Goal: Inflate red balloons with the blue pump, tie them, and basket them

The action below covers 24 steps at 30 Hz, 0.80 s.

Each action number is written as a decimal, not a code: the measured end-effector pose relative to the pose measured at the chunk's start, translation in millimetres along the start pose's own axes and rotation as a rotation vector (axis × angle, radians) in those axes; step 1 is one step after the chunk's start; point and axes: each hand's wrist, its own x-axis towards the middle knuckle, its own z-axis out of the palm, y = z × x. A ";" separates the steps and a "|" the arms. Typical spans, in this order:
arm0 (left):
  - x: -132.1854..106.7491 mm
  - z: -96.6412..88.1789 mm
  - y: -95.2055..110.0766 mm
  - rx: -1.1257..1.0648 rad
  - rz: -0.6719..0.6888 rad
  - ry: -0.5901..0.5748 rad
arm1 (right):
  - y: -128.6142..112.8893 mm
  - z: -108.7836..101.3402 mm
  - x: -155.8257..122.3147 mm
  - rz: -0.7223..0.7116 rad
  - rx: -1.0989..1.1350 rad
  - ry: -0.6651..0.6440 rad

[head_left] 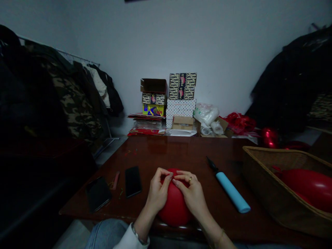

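Note:
A blown-up red balloon (175, 207) rests at the front edge of the dark wooden table, between my forearms. My left hand (160, 188) pinches at the balloon's top end, thumb and forefinger together. From the other side my right hand (190, 190), with a ring on one finger, pinches at the same spot. The fingertips of both hands nearly meet there, and they hide the balloon's neck. To the right of my right hand lies a light blue hand pump (232, 192) with a black nozzle.
A wicker basket (269, 188) holding red balloons (308, 183) stands at the right. Two dark phones (133, 181) and a small pink item (116, 180) lie left. Boxes (181, 110) and plastic bags (206, 113) are stacked behind the table (166, 148). Clothes hang on both sides.

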 end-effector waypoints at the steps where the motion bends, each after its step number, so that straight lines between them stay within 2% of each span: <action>1: -0.2 0.3 0.3 -0.004 0.006 -0.006 | -1.8 0.5 -0.4 -0.011 -0.020 0.005; 5: -0.9 0.5 0.6 0.013 0.022 -0.007 | -2.9 4.1 0.7 -0.021 -0.040 0.011; 10: -0.8 -2.2 1.4 0.109 0.052 -0.045 | 3.9 7.4 6.0 0.048 0.038 0.019; 16: 1.0 -3.4 -2.9 0.032 -0.010 -0.006 | 8.1 -7.9 6.2 0.068 0.055 -0.004; 18: 1.1 -2.8 -4.2 -0.016 -0.040 -0.016 | 10.3 -16.0 2.7 0.066 -0.056 -0.089; 20: 0.4 -2.9 -3.8 -0.036 -0.054 -0.058 | 12.7 -23.7 -1.2 0.081 -0.228 -0.230; 22: -0.9 -4.9 -2.0 0.006 -0.061 -0.143 | 14.6 -31.3 -4.2 0.099 -0.368 -0.348; 24: -2.2 -9.1 0.4 0.120 -0.077 -0.248 | 15.3 -39.2 -5.8 0.106 -0.417 -0.416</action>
